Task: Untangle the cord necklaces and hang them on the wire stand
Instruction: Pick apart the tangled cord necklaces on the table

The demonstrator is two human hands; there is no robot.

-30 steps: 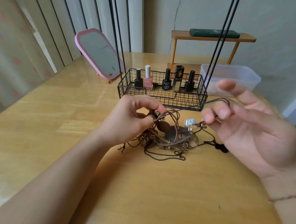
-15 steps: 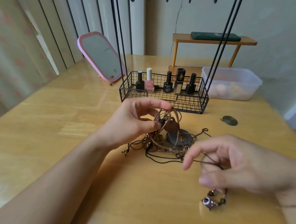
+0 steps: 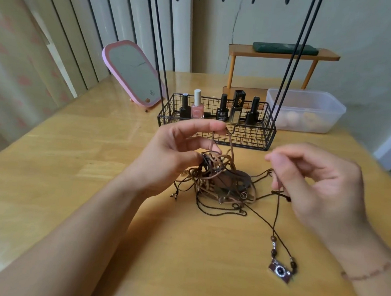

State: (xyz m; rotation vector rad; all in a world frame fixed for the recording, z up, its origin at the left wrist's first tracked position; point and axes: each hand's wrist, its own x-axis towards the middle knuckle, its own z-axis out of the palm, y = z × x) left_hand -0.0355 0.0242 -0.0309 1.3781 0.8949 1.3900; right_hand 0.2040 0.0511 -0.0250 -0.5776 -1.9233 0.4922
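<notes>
From the head camera I see a tangle of cord necklaces (image 3: 220, 183) heaped on the glossy wooden table (image 3: 76, 164), thin brown leather loops wound over flat dark discs and small metal rings. My left hand (image 3: 178, 156) sits at the tangle's 10 o'clock, thumb and forefinger pinching a tan cord lifted above the heap. My right hand (image 3: 319, 183) is at the tangle's 3 o'clock, fingers curled, pinching a thin dark cord that runs down toward 5 o'clock and ends in a small camera-shaped pendant (image 3: 281, 270) lying flat on the table, with round beads strung just above it. At the tangle's 12 o'clock stands the black wire stand (image 3: 216, 128), its mesh basket holding nail polish bottles (image 3: 197, 107), with slim upright rods rising out of view. A pink-rimmed mirror (image 3: 135, 73) leans at 11 o'clock and a frosted plastic tub (image 3: 305, 110) sits at 1 o'clock.

Compared with half a second ago, my right hand has risen and the pendant's cord has drawn out longer.
</notes>
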